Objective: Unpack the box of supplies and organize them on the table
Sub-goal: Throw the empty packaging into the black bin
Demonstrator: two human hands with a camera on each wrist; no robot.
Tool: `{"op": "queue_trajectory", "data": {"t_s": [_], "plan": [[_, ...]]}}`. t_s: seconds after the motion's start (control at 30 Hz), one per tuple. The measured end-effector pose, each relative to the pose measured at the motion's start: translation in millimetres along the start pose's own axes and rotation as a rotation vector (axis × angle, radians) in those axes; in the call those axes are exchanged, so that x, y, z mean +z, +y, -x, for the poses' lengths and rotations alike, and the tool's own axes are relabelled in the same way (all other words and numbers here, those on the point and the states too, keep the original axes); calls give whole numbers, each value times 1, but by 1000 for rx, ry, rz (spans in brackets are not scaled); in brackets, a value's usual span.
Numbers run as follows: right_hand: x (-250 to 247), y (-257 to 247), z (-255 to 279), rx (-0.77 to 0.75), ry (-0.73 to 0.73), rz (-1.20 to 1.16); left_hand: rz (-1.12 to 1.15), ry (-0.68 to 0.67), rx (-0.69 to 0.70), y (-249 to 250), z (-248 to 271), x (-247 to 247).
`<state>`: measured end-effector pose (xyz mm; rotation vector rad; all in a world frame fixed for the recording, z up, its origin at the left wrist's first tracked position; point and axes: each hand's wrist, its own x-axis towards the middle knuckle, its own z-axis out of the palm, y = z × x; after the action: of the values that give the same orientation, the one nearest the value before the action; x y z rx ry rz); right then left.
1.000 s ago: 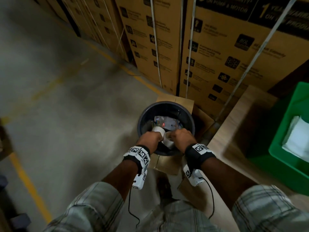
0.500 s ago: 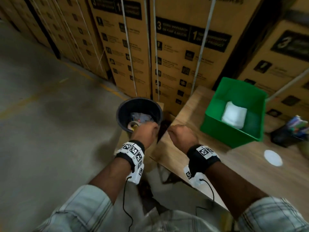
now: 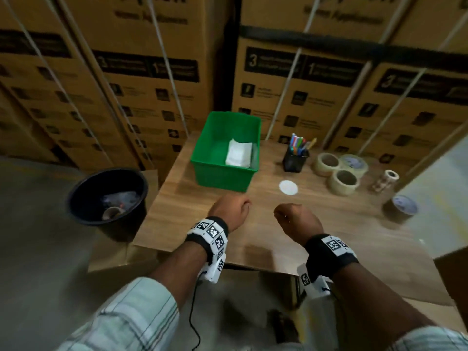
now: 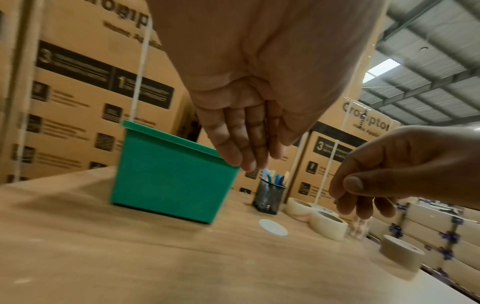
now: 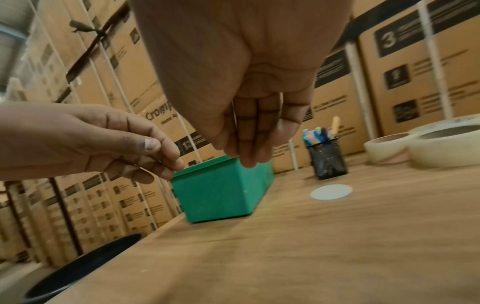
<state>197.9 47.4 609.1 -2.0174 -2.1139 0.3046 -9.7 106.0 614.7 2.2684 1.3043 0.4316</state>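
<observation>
Both hands hover low over the wooden table (image 3: 253,239), just in front of the green bin (image 3: 222,173). My left hand (image 3: 230,211) hangs with fingers loosely curled and holds nothing; its fingers (image 4: 246,152) point down in the left wrist view. My right hand (image 3: 296,219) is beside it, also loosely curled and empty, with its fingers (image 5: 252,142) drooping. A white paper stack (image 3: 239,153) lies in the bin. To the left, a black bucket (image 3: 83,198) on the floor holds a tape roll (image 3: 111,212) and plastic wrapping.
A mesh pen holder (image 3: 295,160), three clear tape rolls (image 3: 342,181), a small patterned roll (image 3: 385,181), a grey roll (image 3: 402,207) and a white disc (image 3: 288,187) sit on the table's far right. Stacked cartons (image 3: 152,72) wall the back. A cardboard box (image 3: 453,274) stands at the right.
Both hands came out of the black bucket and moved right, over the table. The tape roll they touched stays in the bucket. The head view swung right.
</observation>
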Motion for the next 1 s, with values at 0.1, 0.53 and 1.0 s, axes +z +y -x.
{"op": "queue_trajectory", "data": {"t_s": [0.1,0.53,1.0], "plan": [[-18,56,18,50,24,5,17,-47,41,45,-32,33],[-70,340,74,282,61,-1,-11,-230,107,254,-176,215],[-50,443,10,337,-170,108,-73,-244,25,270,-224,245]]}}
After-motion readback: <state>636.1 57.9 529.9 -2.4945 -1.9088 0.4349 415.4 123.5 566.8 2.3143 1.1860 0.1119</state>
